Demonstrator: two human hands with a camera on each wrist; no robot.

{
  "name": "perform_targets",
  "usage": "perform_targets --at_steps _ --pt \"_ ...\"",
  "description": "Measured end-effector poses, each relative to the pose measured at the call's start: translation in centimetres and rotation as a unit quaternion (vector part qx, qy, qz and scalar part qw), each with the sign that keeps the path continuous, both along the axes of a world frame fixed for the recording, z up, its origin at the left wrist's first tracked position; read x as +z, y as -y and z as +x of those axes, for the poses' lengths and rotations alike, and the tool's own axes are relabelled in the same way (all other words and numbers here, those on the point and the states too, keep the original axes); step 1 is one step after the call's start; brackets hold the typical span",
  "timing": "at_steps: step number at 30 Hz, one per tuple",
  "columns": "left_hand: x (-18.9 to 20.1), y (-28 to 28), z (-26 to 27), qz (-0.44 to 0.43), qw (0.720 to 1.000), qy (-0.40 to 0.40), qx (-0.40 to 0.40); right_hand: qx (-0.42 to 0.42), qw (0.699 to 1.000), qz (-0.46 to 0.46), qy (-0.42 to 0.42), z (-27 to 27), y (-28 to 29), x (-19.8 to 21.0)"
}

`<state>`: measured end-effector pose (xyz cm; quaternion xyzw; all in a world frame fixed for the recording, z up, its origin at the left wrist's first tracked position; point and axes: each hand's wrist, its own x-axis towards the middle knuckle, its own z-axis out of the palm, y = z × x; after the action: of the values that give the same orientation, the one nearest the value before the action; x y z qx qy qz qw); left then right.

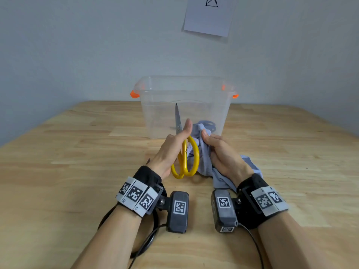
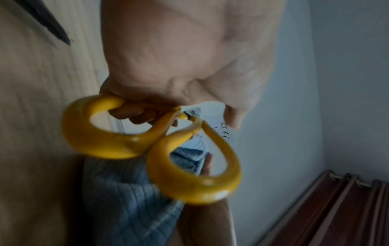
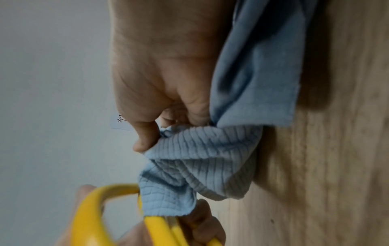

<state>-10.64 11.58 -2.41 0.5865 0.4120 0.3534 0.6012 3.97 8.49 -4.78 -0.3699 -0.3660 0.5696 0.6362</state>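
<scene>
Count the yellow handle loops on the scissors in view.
2, both on the scissors. The left loop sits under the left hand, whose fingers pass through it. The right loop lies against the blue cloth. Each is partly covered.

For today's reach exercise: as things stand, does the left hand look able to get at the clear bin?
Probably yes. The clear bin stands lidless just beyond the left hand, with nothing lying between, though that hand grips the scissors.
</scene>
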Motion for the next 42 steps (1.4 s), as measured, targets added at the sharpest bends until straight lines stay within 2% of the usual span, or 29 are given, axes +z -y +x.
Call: perform_targets --at_steps 4,7,11,13,15,18,21,25,28,34,36,42 --pt "0.1 0.1 -0.4 -0.013 0.998 0.038 -0.051 -0.008 1.000 -0.012 -0.023 -0.2 -0.1 0.3" --pt "0.5 0.7 -0.7 0.003 0.999 0.031 -0.010 0.020 0.999 -0.025 -0.044 -0.3 -0.1 0.3" --pt "1.2 1.6 -0.6 -0.009 0.997 0.080 0.008 0.053 0.997 -0.019 -0.052 -0.3 0.4 0.5" --pt "1.3 1.7 -0.8 -0.031 0.994 0.107 0.005 0.019 0.999 -0.030 -0.027 -0.3 0.2 0.5" --pt "1.4 1.6 -0.9 -0.068 0.988 0.135 0.005 -0.049 0.998 -0.042 -0.002 -0.2 -0.4 0.2" --pt "1.3 1.3 -1.1 -0.099 0.985 0.144 0.013 -0.120 0.991 -0.028 0.061 0.1 -1.0 -0.2" --pt "1.3 1.1 -1.2 -0.114 0.984 0.133 0.009 -0.140 0.984 -0.008 0.109 0.3 -1.1 -0.4" --pt "0.8 0.5 -0.8 -0.122 0.986 0.115 -0.007 -0.171 0.977 -0.021 0.130 0.5 -1.0 -0.5" --pt "0.7 0.2 -0.7 -0.112 0.987 0.116 -0.005 -0.240 0.953 -0.027 0.181 1.0 -1.3 -1.0" --pt "-0.1 -0.3 -0.8 -0.040 0.992 0.116 0.030 -0.376 0.877 -0.021 0.299 1.7 -0.6 -0.5" --pt "0.0 -0.2 -1.0 -0.034 0.991 0.117 0.050 -0.418 0.853 -0.036 0.311 2.1 -0.3 -0.1" --pt "0.2 -0.4 -1.8 -0.046 0.995 0.084 0.028 -0.468 0.823 -0.074 0.313 2.9 -0.3 0.1"
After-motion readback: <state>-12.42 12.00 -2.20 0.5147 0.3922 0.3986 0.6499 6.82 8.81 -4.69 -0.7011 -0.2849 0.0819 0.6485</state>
